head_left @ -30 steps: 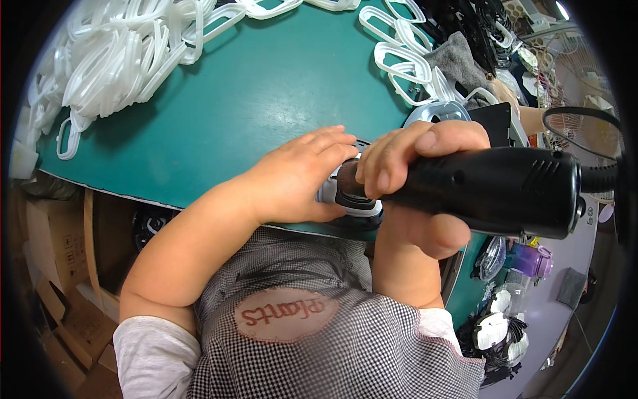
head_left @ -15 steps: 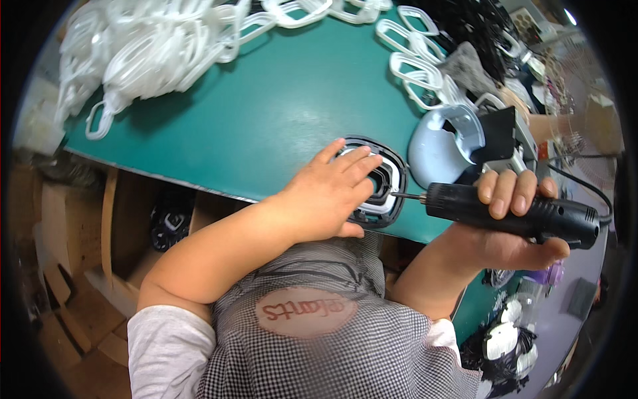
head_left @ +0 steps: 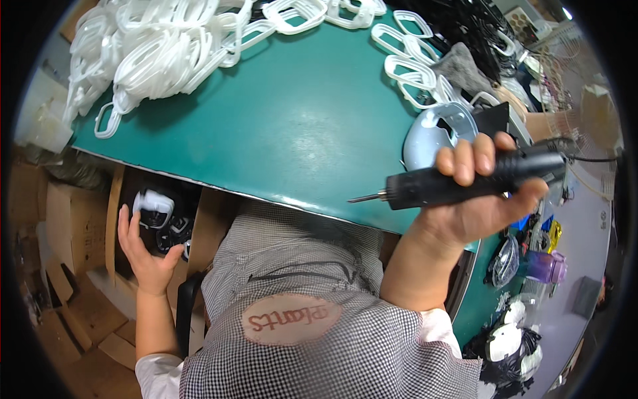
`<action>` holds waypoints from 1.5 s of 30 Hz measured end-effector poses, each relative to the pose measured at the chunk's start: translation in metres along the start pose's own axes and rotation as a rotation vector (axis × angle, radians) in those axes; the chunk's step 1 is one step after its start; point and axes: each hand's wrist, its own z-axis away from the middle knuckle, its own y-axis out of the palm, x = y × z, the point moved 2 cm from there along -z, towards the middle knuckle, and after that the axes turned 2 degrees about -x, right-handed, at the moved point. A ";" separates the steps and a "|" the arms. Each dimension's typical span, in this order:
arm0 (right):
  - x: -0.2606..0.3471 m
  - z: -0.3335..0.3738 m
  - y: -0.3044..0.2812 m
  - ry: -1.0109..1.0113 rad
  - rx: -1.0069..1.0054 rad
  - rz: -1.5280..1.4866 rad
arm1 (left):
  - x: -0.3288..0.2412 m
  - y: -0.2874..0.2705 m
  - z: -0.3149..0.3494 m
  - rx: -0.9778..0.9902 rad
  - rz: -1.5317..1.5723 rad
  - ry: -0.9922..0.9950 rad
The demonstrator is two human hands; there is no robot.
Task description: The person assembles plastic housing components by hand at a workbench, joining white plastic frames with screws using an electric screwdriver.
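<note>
A black electric screwdriver is gripped in my right hand, its thin bit pointing left above the table's front edge. My left hand is at an open cardboard box below the table's left side, with fingers spread and nothing held. Just beyond those fingertips is a black-and-white ring-shaped part, slightly blurred; whether it rests on anything, I cannot tell. More dark parts lie deeper in the box, partly in shadow.
On the green table, a large pile of white plastic frames covers the far left. Several more white frames lie at the far right. A light blue curved shell stands beyond the screwdriver. A purple container stands at the right.
My left hand has moved from the table down left to the box. The black-and-white part has left the table and appears at the box. My right hand has shifted slightly left with the screwdriver.
</note>
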 end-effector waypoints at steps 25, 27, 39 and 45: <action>-0.030 0.045 0.014 0.201 -0.452 0.254 | -0.235 0.084 -0.110 0.939 1.036 -0.087; -0.029 0.044 0.010 0.204 -0.420 0.274 | -0.238 0.082 -0.113 1.039 1.066 -0.115; -0.018 0.041 -0.011 0.253 -0.344 0.231 | -0.248 0.097 -0.115 1.233 1.238 -0.112; -0.006 0.022 -0.036 0.139 -0.237 0.217 | -0.244 0.103 -0.153 1.150 1.063 0.125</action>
